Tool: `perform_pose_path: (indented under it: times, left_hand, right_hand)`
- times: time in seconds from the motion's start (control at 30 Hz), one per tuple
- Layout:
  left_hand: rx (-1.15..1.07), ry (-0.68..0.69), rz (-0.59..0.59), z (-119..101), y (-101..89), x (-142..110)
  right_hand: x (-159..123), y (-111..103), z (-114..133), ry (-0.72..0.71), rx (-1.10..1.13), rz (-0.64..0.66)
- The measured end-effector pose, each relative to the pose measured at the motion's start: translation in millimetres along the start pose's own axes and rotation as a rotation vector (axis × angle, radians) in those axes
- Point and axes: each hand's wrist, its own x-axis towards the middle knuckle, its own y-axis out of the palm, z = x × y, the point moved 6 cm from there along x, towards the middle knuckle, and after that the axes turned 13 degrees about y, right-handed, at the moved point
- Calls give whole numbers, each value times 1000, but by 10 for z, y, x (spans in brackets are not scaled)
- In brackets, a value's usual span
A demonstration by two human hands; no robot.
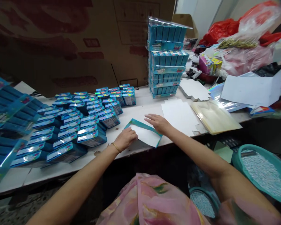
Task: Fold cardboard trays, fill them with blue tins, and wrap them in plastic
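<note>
A shallow cardboard tray (144,135), white inside with teal edges, lies at the table's front edge between my hands. My left hand (126,139), a bangle at its wrist, has its fingers curled closed on the tray's near left side. My right hand (158,122) is at the tray's far right side, palm down with fingers stretched out and apart. Left of the tray stand rows of small blue boxes (89,112) with shiny tops. Flat white cardboard blanks (179,115) lie just right of my right hand.
Wrapped packs of blue boxes (167,59) form a tall stack behind; more packs (11,109) stand far left. Clear plastic sheets (215,117) and bags (248,56) lie on the right. Two teal basins (239,162) of small wrapped pieces sit below the table. A large carton (84,40) stands behind.
</note>
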Motion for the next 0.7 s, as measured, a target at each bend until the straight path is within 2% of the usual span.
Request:
perform_pose_path:
  times: [0.03, 0.1, 0.17, 0.23, 0.3, 0.37, 0.4, 0.5, 0.6, 0.7]
  left_hand:
    - [-34, -31, -7, 13, 14, 55]
    - [-139, -116, 5, 78, 64, 153]
    - [-292, -203, 62, 146, 168, 221]
    - [-365, -266, 50, 169, 240, 239]
    - [-241, -323, -100, 148, 211, 179]
    - [-34, -339, -255, 40, 157, 49]
    - [42, -331, -278, -31, 163, -16]
    - [127, -299, -173, -178, 294, -129]
    - [116, -333, -56, -181, 403, -122]
    - [71, -367, 15, -155, 412, -59]
  right_hand:
    - [-141, -59, 67, 70, 53, -98]
    - [-409, 11, 267, 138, 112, -149]
    - [-567, 243, 442, 212, 82, -125]
    - [-601, 485, 496, 335, 29, -132]
    - [-551, 648, 461, 427, -20, -154]
    - [-471, 723, 394, 437, -64, -137]
    - [-435, 739, 358, 423, -88, -109]
    - [-372, 751, 270, 366, -158, -9]
    - [-340, 765, 229, 327, -170, 35]
    - [-315, 789, 222, 290, -136, 53]
